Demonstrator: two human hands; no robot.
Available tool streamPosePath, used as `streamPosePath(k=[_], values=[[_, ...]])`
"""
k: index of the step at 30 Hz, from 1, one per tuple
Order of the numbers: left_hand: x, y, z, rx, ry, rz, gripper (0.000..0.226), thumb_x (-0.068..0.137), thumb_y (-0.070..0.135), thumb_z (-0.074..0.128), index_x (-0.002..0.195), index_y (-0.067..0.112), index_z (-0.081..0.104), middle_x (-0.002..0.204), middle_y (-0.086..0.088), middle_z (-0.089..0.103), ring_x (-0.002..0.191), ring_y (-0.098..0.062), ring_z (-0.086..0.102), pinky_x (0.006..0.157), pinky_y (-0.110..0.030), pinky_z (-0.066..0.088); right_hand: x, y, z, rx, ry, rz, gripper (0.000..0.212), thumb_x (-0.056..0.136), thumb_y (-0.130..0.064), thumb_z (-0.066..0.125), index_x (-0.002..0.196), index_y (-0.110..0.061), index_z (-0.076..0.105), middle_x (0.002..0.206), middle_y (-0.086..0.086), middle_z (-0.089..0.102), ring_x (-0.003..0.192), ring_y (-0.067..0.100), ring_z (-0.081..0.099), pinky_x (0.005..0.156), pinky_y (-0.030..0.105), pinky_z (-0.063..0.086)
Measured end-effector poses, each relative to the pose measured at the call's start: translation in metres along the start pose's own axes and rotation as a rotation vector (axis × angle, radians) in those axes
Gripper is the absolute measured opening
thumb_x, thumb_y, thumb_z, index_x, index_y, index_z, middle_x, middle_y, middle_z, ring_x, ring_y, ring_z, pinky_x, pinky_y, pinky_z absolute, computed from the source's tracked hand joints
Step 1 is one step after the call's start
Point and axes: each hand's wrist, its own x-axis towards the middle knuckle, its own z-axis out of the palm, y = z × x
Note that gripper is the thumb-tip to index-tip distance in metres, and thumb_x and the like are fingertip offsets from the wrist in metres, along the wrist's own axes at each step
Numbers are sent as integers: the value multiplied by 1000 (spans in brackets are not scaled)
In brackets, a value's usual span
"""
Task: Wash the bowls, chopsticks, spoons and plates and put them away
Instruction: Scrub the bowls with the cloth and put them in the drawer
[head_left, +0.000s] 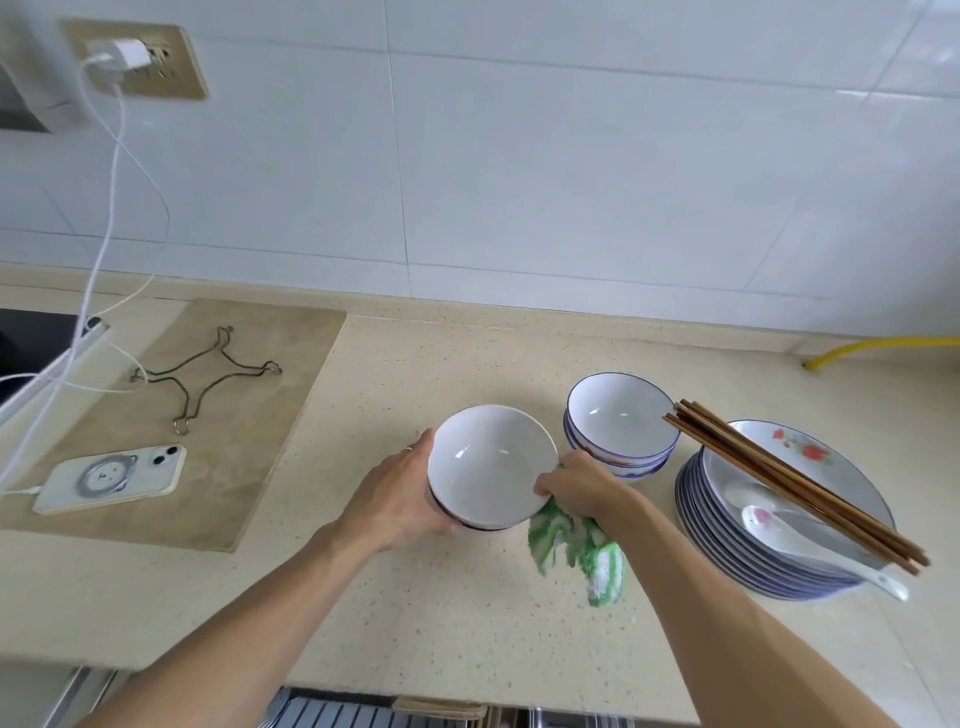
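- The left hand (400, 488) holds a white bowl (491, 465) from its left side; the fingers curl under the base and the thumb lies near the rim, so the grip is closed on the bowl.
- The bowl is tilted a little toward the person and sits just above the beige tabletop (415, 613), near its middle.
- The right hand (582, 488) pinches a green and white cloth (582, 551) against the right edge of the same bowl; its fingers are curled tight on the cloth, and the rest of the cloth hangs down to the tabletop.
- Just to the right stands a stack of bowls (621, 423) with blue rims, apart from the held bowl.
- Further right is a stack of plates (779, 519); the top plate has a red flower picture.
- Brown chopsticks (795, 480) lie across the plates, and their far ends rest on the rim of the stacked bowls.
- A white spoon (810, 543) lies in the top plate.
- At the left, a phone (111, 478) lies face down with a cable plugged in, near a metal wire rack (208, 376).
- A white charger (127, 54) sits in a wall socket.
- No brand, label or writing can be read anywhere.
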Motion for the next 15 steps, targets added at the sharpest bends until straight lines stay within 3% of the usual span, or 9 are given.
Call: streamPosePath(k=[3,5,7,9,12,15], values=[[0,-2,-5,-68,-5,14,101,54,37,90,141,38,37,124,12,61,120,-18,58,94,-39,52,-3,-1,-3,80,-6,21,15,81,-10,63,91,1,64,79,12,57,69,23,53,64,33,41],[-3,0,-10,-125,2,31,104,60,32,93,145,39,34,126,17,56,118,-11,53,93,-31,48,-10,-5,-7,128,2,34,18,82,-11,63,94,2,65,82,15,61,71,26,58,66,35,46],[-6,7,-17,-173,11,73,105,63,40,92,147,44,28,123,26,51,111,-2,48,83,-20,44,-20,-8,-13,194,2,46,22,83,-12,63,99,4,64,84,17,63,71,28,60,67,35,48],[-9,17,-23,-287,-15,90,95,72,54,83,147,48,26,123,32,49,114,1,48,85,-15,43,-32,-11,-20,241,20,53,35,78,-15,64,104,8,64,81,17,62,69,28,59,67,35,47],[-11,40,-30,-489,-5,29,75,87,65,60,150,38,31,133,19,53,126,-9,51,106,-35,44,-58,-14,-31,275,52,56,35,78,-16,63,103,9,66,77,17,62,66,28,58,65,34,47],[-10,75,-29,-608,22,-33,45,97,51,55,135,26,49,123,6,60,113,-19,61,95,-43,54,-88,-9,-45,341,88,44,21,85,-13,61,95,5,66,74,17,63,58,26,59,61,31,49]])
